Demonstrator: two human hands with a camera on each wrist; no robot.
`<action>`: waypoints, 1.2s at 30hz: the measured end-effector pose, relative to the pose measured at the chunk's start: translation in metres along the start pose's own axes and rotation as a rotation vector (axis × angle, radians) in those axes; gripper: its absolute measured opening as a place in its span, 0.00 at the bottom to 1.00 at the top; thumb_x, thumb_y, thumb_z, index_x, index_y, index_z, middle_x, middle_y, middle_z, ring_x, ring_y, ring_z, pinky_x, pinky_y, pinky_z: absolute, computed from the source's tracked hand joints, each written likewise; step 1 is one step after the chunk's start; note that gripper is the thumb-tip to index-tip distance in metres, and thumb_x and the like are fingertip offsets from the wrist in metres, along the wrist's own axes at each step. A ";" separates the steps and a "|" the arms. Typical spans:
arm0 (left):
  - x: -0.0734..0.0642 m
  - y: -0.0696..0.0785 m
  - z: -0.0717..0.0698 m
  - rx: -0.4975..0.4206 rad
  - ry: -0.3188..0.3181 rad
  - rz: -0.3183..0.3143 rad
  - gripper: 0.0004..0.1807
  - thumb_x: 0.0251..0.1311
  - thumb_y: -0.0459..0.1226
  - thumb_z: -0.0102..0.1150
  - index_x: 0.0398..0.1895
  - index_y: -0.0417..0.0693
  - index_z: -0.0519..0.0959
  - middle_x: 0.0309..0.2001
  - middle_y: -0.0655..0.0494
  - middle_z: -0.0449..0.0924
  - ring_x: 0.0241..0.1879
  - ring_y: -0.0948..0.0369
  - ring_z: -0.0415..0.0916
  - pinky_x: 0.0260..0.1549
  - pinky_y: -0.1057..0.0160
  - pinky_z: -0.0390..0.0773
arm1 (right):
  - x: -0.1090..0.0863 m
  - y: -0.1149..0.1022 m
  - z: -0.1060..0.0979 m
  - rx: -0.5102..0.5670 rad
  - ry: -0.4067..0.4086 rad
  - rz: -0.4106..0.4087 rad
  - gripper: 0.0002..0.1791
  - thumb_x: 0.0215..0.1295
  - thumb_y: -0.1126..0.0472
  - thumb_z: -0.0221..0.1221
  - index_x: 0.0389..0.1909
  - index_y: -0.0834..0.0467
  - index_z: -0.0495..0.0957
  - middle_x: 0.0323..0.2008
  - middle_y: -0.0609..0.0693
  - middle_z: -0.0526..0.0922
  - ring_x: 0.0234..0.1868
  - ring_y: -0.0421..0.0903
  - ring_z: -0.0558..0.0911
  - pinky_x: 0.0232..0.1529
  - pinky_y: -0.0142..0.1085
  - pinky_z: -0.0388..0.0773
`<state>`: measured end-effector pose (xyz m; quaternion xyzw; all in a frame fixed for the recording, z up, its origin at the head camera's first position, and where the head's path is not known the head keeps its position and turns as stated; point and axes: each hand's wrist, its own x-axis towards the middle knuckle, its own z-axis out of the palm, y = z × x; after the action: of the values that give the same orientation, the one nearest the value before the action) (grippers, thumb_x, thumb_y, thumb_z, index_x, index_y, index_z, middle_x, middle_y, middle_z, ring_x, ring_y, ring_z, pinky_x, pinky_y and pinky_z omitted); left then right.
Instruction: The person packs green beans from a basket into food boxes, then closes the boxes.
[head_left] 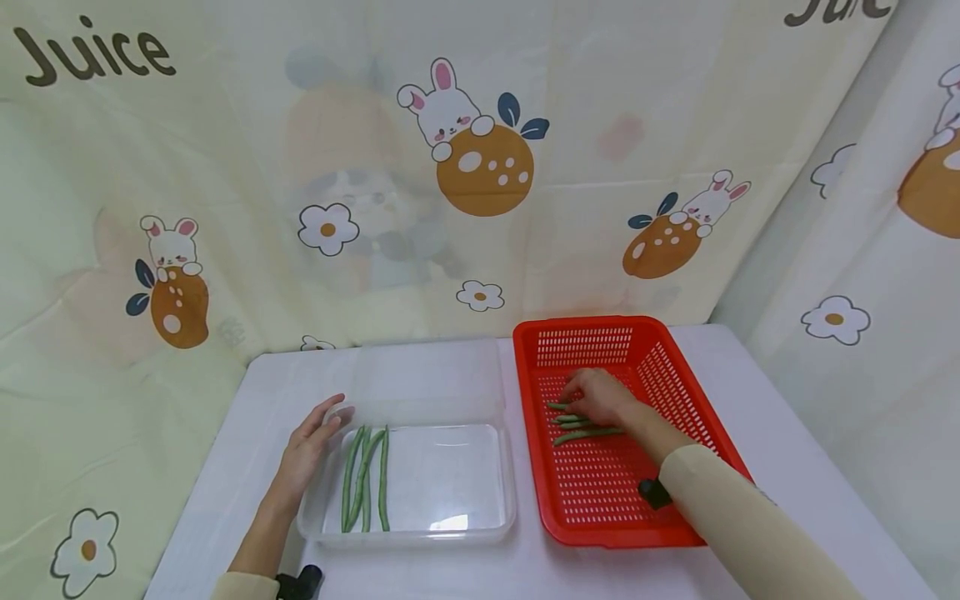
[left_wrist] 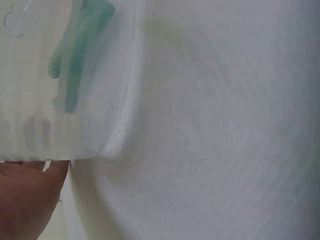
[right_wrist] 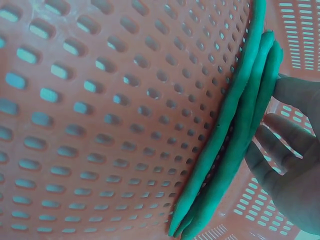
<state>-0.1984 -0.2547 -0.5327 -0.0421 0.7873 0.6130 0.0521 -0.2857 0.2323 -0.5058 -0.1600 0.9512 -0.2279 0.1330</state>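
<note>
A clear plastic box (head_left: pixel 450 537) stands on the white table with several green beans (head_left: pixel 384 479) lying along its left side. My left hand (head_left: pixel 303 450) rests against the box's back-left corner, fingers extended; the left wrist view shows its fingers (left_wrist: pixel 31 170) passing behind the translucent wall. Inside the red basket (head_left: pixel 543 500), my right hand (head_left: pixel 600 396) reaches down over more green beans (head_left: pixel 581 435). In the right wrist view its slightly bent fingers (right_wrist: pixel 270 172) are at the far side of the beans (right_wrist: pixel 235 130). The beans hide the fingertips, so any pinch there cannot be seen.
The basket stands right of the box, with a narrow strip of white tabletop (head_left: pixel 528 567) between them. A printed curtain (head_left: pixel 465 250) hangs behind the table, and another (head_left: pixel 855 400) borders it on the right.
</note>
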 end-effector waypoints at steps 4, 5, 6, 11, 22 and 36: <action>0.000 0.000 0.001 0.000 0.001 0.005 0.28 0.83 0.49 0.41 0.80 0.56 0.61 0.76 0.46 0.69 0.81 0.47 0.56 0.79 0.33 0.40 | 0.000 0.002 -0.001 -0.013 0.023 -0.015 0.08 0.69 0.63 0.66 0.44 0.54 0.91 0.55 0.57 0.86 0.54 0.55 0.82 0.58 0.53 0.80; 0.000 0.001 0.001 0.000 0.000 0.007 0.28 0.83 0.49 0.41 0.80 0.56 0.61 0.76 0.46 0.69 0.81 0.47 0.56 0.79 0.33 0.40 | 0.000 0.002 -0.001 -0.010 0.031 -0.012 0.08 0.69 0.63 0.65 0.44 0.54 0.91 0.52 0.55 0.87 0.49 0.52 0.82 0.54 0.49 0.82; 0.000 0.001 0.001 0.000 0.000 0.009 0.28 0.83 0.49 0.41 0.80 0.56 0.61 0.76 0.46 0.69 0.81 0.47 0.56 0.79 0.33 0.40 | -0.001 0.002 -0.002 -0.002 0.039 -0.009 0.08 0.69 0.63 0.65 0.44 0.54 0.91 0.49 0.54 0.88 0.46 0.51 0.82 0.49 0.47 0.82; 0.000 0.001 0.001 0.002 -0.002 0.007 0.28 0.83 0.49 0.41 0.81 0.56 0.61 0.76 0.46 0.69 0.81 0.47 0.55 0.79 0.33 0.40 | -0.001 0.003 -0.004 0.084 0.073 0.011 0.10 0.73 0.61 0.63 0.50 0.54 0.90 0.42 0.50 0.89 0.39 0.47 0.80 0.40 0.38 0.78; 0.000 -0.001 0.000 -0.004 -0.005 -0.002 0.28 0.83 0.49 0.41 0.81 0.56 0.61 0.76 0.46 0.68 0.81 0.47 0.55 0.79 0.34 0.40 | 0.004 -0.003 -0.008 0.162 0.300 -0.007 0.15 0.75 0.60 0.61 0.59 0.53 0.86 0.52 0.52 0.89 0.42 0.48 0.81 0.34 0.35 0.77; 0.000 0.000 0.000 -0.012 -0.011 0.006 0.28 0.83 0.48 0.41 0.81 0.56 0.60 0.76 0.46 0.68 0.81 0.46 0.56 0.79 0.34 0.41 | 0.006 -0.028 -0.028 0.234 0.465 -0.127 0.20 0.77 0.62 0.59 0.67 0.56 0.78 0.51 0.56 0.88 0.41 0.50 0.80 0.41 0.40 0.81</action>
<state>-0.1983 -0.2544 -0.5327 -0.0365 0.7835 0.6179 0.0545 -0.2939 0.2177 -0.4692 -0.1464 0.9113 -0.3750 -0.0862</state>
